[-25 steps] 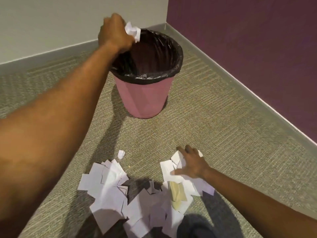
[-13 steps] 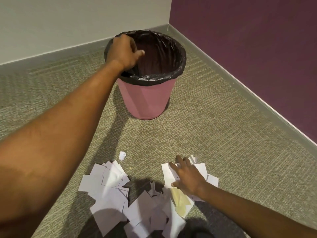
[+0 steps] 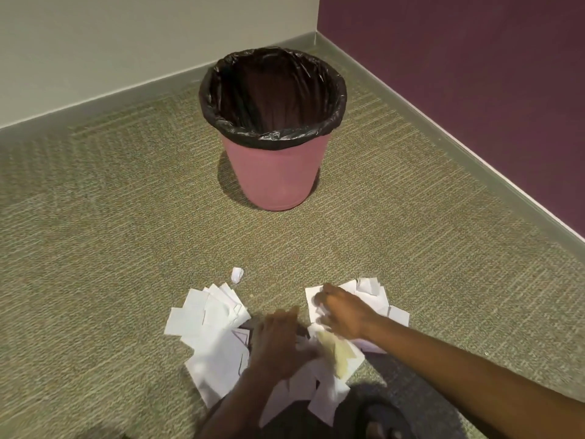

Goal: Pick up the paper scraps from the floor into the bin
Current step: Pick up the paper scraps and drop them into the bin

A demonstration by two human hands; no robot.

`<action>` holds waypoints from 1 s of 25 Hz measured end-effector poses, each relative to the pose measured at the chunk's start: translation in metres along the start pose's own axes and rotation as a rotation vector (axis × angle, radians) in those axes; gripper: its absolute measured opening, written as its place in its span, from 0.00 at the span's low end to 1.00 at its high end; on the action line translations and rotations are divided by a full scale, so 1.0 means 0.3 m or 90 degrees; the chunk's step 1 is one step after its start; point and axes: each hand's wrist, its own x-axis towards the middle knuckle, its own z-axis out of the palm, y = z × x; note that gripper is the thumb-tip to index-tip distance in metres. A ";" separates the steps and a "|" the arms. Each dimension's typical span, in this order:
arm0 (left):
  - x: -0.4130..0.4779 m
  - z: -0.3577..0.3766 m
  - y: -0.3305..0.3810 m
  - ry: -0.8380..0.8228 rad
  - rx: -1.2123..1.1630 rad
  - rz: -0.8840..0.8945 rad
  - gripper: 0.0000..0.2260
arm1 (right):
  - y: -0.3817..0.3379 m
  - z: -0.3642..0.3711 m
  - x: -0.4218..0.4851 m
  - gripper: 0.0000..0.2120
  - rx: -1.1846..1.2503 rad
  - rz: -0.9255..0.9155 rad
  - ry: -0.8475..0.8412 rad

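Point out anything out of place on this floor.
White paper scraps lie strewn over the carpet short of the pink bin; one crumpled bit sits apart, and a yellowish piece stands out among them.

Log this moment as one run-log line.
phase: gathering | left hand: on paper scraps, blurred | right hand: fingers curled on paper scraps | bin: upright, apart from pile

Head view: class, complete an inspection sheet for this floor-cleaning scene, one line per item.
Surface: green-beige carpet, scraps spread near the camera.
Job's things: pink bin with black liner, upright, apart from the paper scraps; one crumpled scrap lies separate.
Clutter: a yellowish scrap in the pile.
Hands: left hand blurred, on the pile; right hand curls its fingers on scraps.
Cables: nothing seen.
Surroundings: pale wall, purple wall, grey skirting; a sandalled foot at bottom edge.
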 end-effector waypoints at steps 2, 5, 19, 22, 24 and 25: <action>-0.055 0.045 -0.003 -0.045 0.068 0.018 0.43 | 0.011 -0.042 -0.033 0.29 0.046 0.039 -0.064; -0.082 0.055 -0.011 -0.060 0.161 0.054 0.50 | 0.005 -0.061 -0.126 0.46 -0.025 0.040 -0.165; -0.073 0.098 -0.137 -0.027 -0.014 0.130 0.19 | -0.092 0.150 -0.169 0.22 -0.165 -0.056 0.051; -0.044 0.081 -0.131 -0.007 -0.052 0.122 0.09 | -0.091 0.128 -0.152 0.30 -0.150 -0.031 0.039; -0.029 0.071 -0.126 -0.007 -0.086 0.116 0.06 | -0.081 0.120 -0.143 0.32 -0.116 -0.019 0.037; -0.024 0.066 -0.123 -0.013 -0.107 0.107 0.07 | -0.073 0.116 -0.138 0.32 -0.091 -0.014 0.037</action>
